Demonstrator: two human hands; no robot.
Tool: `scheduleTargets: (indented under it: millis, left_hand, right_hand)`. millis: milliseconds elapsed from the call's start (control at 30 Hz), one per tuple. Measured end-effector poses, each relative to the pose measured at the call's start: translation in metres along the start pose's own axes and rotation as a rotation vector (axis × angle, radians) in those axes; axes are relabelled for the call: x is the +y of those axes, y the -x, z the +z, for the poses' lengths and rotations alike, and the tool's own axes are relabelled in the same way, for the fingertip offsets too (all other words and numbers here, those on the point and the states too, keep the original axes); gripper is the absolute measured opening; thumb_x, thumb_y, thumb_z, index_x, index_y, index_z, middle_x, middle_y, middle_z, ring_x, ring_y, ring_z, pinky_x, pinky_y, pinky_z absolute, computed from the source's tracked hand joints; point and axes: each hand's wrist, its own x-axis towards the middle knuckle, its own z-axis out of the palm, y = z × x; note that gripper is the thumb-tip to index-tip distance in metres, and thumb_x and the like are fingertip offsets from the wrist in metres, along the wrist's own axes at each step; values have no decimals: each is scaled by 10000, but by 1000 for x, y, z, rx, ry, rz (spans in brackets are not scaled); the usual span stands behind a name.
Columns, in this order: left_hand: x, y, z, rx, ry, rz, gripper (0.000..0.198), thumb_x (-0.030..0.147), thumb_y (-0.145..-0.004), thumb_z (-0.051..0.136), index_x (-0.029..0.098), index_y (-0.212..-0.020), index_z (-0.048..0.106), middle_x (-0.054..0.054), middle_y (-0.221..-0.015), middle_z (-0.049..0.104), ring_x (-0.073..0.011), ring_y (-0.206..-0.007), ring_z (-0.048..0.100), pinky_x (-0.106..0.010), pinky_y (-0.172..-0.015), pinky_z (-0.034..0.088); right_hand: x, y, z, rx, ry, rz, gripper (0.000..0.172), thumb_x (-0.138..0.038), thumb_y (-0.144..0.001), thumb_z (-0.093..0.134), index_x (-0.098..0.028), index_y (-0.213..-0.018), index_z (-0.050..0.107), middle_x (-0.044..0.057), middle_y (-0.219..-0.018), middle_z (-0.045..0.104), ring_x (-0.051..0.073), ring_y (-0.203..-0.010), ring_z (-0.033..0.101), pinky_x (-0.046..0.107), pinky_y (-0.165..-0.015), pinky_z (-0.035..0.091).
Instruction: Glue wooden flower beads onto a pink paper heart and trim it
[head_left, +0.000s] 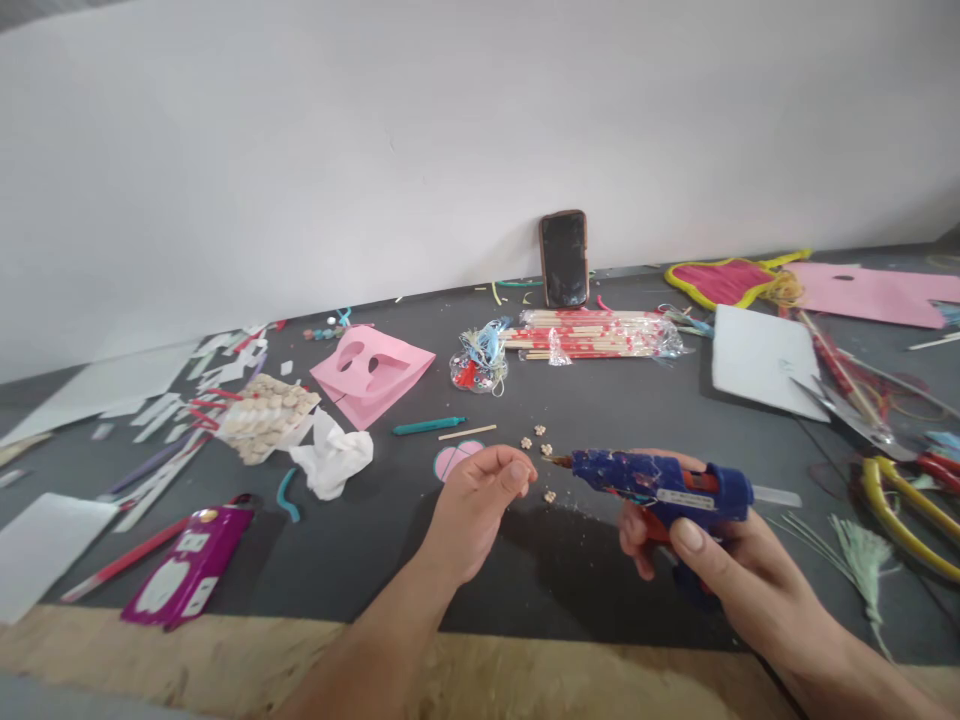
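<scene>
A blue glue gun [660, 485] is gripped by the right hand [731, 560], nozzle aimed left at tiny wooden flowers [537, 442], which lie nearer the left hand [472, 510], its fingers [516, 476] pinched on nothing visible.

Even, bright light; soft shadow under the glue gun [660, 487]; edges bowed.

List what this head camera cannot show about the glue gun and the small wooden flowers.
Head view:
- Left hand: its curled fingers hide whether anything is pinched.
- Right hand: it covers the trigger of the glue gun.
- Small wooden flowers: too small for surface detail.
- Yellow-rimmed object: cut off by the right edge.
</scene>
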Motion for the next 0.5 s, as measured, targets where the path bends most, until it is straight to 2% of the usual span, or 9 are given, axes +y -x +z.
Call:
scheduleTargets:
  millis: [500]
  left_hand:
    - [2, 1, 5, -36, 251, -66, 207, 328, -641, 825, 164, -672, 702, 6, -698, 594, -79, -653, 511, -222, -653, 384]
  right_hand:
    - [11, 5, -2, -107, -7, 23, 350, -383, -955, 453, -280, -1283, 384, 44, -879, 616, 157, -702, 582, 294, -609, 526]
